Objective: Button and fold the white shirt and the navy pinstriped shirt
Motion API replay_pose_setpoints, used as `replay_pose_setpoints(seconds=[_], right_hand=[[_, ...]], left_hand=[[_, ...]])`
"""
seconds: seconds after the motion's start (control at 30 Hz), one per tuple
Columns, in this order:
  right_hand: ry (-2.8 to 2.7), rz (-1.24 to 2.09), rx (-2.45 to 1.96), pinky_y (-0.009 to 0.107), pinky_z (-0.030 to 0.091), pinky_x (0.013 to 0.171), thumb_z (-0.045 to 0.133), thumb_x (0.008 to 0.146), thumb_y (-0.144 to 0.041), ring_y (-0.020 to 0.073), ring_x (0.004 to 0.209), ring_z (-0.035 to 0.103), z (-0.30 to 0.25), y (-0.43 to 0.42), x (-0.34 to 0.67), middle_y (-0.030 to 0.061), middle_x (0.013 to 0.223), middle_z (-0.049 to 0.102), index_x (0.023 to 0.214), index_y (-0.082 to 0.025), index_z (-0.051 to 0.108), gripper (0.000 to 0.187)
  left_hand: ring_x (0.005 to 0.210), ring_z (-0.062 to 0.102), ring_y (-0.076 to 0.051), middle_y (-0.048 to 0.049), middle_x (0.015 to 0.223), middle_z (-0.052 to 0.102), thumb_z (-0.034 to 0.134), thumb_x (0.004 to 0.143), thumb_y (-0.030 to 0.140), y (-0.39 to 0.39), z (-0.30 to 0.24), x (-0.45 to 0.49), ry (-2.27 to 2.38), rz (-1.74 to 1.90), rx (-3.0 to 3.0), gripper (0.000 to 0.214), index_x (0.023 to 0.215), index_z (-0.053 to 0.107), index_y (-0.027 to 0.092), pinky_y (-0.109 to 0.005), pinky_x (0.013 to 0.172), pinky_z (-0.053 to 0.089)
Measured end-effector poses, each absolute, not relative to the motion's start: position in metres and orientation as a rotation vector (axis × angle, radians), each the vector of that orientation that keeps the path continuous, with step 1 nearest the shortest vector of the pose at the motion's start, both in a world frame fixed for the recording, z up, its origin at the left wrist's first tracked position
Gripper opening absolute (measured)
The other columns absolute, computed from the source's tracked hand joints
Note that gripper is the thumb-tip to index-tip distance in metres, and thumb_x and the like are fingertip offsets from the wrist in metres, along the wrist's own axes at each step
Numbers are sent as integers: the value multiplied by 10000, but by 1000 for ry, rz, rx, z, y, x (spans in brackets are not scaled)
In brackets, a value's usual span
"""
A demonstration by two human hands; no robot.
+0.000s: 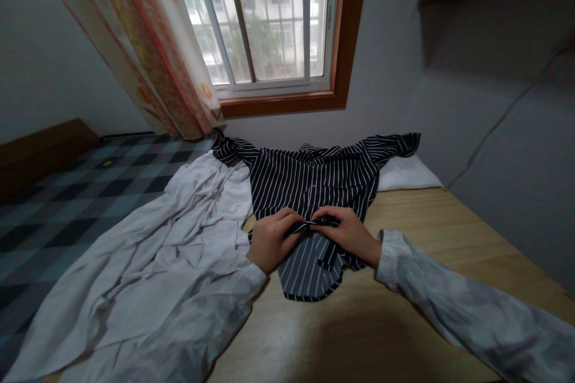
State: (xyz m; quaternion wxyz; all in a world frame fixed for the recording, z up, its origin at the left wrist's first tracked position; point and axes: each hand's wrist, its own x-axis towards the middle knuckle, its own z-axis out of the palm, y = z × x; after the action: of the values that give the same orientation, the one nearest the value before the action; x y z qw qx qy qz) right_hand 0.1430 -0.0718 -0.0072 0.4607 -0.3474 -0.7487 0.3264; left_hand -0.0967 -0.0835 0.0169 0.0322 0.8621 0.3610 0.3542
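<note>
A black shirt with white stripes (287, 179) lies spread on a wooden table, its collar toward the window and its sleeves out to both sides. My left hand (275, 239) pinches the front edge near the lower buttons. From the other side my right hand (345, 230) grips the opposite front edge, and the fingertips of both hands nearly meet at the middle. Small buttons run down the front above them. Below my hands the greyer inside of the back hem (309, 269) shows, with a rounded end.
Crumpled white cloth (193, 239) lies left of the shirt, beside a checked bed cover (121, 176). A folded white cloth (406, 173) sits under the right sleeve. The wooden table (426, 287) meets a wall at right. A window (269, 24) and curtain (166, 42) stand behind.
</note>
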Motion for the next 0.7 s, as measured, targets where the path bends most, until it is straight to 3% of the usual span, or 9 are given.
replay_pose_setpoints(seconds=[0.37,0.7], right_hand=[[-1879,841,-819,348,565,939,812,966,-331,199,958,733,-4,-71,144,18,1000,787,1017,-235,781,113],[-1911,855,-838,350,559,947,783,985,-297,204,976,732,0,-75,142,15,1021,782,1039,-234,746,91]], left_hand=[[1092,723,-212,-76,1174,738,669,1010,166,-80,16,-96,866,1064,2526,180,1180,690,218,-366,949,585],[1023,702,-203,-57,1086,710,672,1007,182,-80,18,-95,885,1019,2438,139,1141,684,216,-336,891,549]])
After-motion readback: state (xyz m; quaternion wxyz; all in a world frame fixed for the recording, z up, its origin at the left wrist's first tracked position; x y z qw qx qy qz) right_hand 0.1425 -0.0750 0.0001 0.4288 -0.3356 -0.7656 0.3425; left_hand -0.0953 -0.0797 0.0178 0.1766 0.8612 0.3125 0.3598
